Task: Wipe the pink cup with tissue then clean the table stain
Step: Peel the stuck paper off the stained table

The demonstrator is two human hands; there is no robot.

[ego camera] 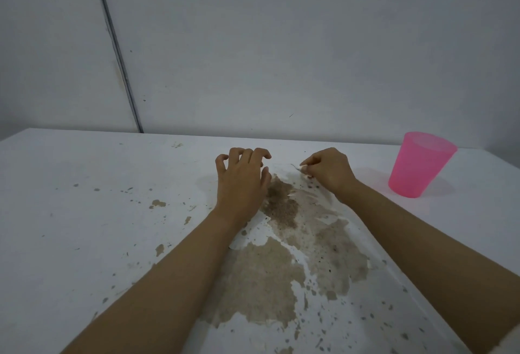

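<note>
Both forearms cut by bottom edge — tissue (pixel 302 168) mostly hidden in right hand (pixel 329 172).

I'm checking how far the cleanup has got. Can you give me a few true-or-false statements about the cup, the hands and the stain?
1. The pink cup stands upright on the table. True.
2. The left hand holds the pink cup. False: it rests with curled fingers on the table beside the brown stain, apart from the cup.
3. The right hand pinches a small bit of tissue. True.
4. The cup is left of both hands. False: it stands to the right of the right hand.
5. The table is already clean. False: the brown stain still covers the tissue sheet between the forearms.
</note>
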